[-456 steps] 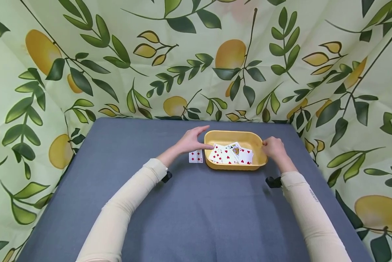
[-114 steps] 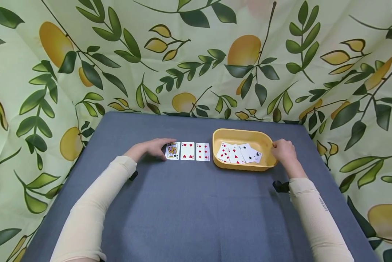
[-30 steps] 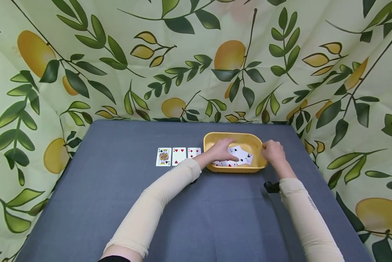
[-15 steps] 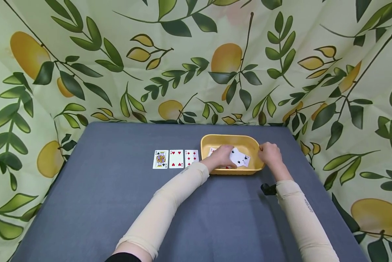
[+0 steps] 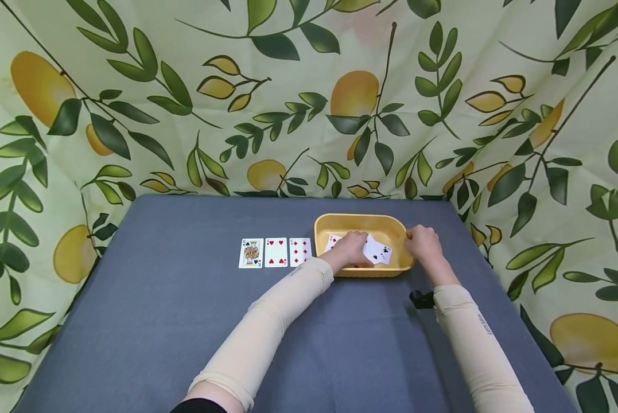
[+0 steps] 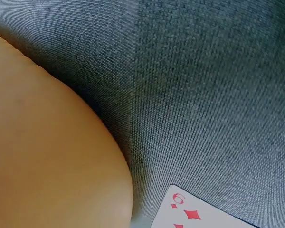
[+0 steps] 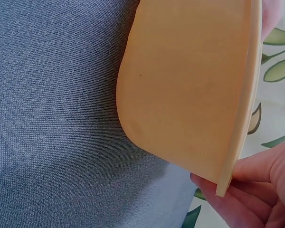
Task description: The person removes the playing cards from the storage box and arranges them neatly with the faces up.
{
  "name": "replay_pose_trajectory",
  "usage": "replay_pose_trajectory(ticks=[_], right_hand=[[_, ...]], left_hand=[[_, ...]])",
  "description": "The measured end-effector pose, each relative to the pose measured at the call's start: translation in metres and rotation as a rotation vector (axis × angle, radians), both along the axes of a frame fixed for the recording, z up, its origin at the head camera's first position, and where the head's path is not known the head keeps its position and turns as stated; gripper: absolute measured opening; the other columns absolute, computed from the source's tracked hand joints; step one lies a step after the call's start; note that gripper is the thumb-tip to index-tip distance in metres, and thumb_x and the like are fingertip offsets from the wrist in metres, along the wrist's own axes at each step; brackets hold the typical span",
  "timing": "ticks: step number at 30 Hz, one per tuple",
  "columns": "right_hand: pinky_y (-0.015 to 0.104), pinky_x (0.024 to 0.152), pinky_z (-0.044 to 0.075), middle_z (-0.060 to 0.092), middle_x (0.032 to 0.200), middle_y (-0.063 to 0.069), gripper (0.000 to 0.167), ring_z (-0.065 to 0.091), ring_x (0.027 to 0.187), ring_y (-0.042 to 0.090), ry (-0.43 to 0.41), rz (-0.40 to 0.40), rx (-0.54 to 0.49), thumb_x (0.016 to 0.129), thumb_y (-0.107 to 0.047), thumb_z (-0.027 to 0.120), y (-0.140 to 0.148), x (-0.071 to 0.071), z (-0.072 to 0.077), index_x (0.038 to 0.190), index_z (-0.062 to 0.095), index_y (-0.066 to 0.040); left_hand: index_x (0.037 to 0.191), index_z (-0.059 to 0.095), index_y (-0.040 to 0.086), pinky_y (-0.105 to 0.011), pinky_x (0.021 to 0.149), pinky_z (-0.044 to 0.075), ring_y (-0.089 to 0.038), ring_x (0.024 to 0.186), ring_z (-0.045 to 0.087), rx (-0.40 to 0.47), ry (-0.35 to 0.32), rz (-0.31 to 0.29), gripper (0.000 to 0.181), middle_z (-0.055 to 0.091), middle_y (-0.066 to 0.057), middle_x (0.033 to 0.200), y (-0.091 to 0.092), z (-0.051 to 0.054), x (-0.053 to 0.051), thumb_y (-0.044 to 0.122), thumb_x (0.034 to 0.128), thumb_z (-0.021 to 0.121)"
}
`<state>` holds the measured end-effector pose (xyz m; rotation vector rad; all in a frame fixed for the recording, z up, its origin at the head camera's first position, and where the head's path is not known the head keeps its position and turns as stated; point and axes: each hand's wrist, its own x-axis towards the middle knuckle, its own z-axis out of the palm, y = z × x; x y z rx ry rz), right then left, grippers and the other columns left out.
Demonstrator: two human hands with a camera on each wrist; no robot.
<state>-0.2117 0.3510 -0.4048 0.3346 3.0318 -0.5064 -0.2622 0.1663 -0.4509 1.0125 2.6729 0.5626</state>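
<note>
A yellow plastic bin (image 5: 357, 217) holds several loose playing cards. My left hand (image 5: 351, 250) reaches over its near rim and pinches a white playing card (image 5: 369, 248) between fingers and thumb. Beside it lies a spade card (image 5: 382, 253), partly overlapped. A diamond card (image 5: 332, 241) shows on the hand's other side. At the bin's right end my right hand (image 5: 424, 245) grips the rim, thumb and fingers on either side of it in the right wrist view. Left of the bin lie a king of spades (image 5: 251, 253), a four of hearts (image 5: 276, 252) and a six of diamonds (image 5: 300, 251).
The three cards form a face-up row on the blue-grey cloth table (image 5: 185, 275). A leaf-and-fruit patterned curtain (image 5: 288, 115) stands behind the table and at both sides. My left forearm crosses the table just in front of the six of diamonds.
A king of spades and a four of hearts have joined the six of diamonds in the row. Lately my left hand has closed its fingers on a card inside the bin; the right hand keeps its grip.
</note>
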Motion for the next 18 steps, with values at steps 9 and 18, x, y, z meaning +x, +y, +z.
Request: replay_pose_trajectory(ticks=[9, 18], right_hand=[[0.027, 0.047, 0.036, 0.041, 0.058, 0.007, 0.022, 0.046, 0.053, 0.02, 0.008, 0.01, 0.018, 0.091, 0.0, 0.052, -0.003, 0.0, 0.0, 0.07, 0.058, 0.0], [0.028, 0.047, 0.037, 0.044, 0.06, 0.009, 0.018, 0.047, 0.053, 0.021, 0.005, 0.001, 0.007, 0.091, 0.001, 0.052, -0.004, 0.001, 0.001, 0.075, 0.06, 0.002]], left_hand=[[0.131, 0.054, 0.004, -0.022, 0.088, 0.045, -0.016, 0.104, 0.057, 0.073, -0.028, -0.048, 0.073, 0.062, -0.005, 0.12, -0.009, 0.008, -0.001, 0.035, 0.0728, 0.086], [0.144, 0.043, 0.002, -0.026, 0.105, 0.038, -0.022, 0.127, 0.049, 0.154, -0.08, -0.079, 0.087, 0.053, -0.01, 0.14, -0.047, 0.039, -0.006, 0.032, 0.0739, 0.085]])
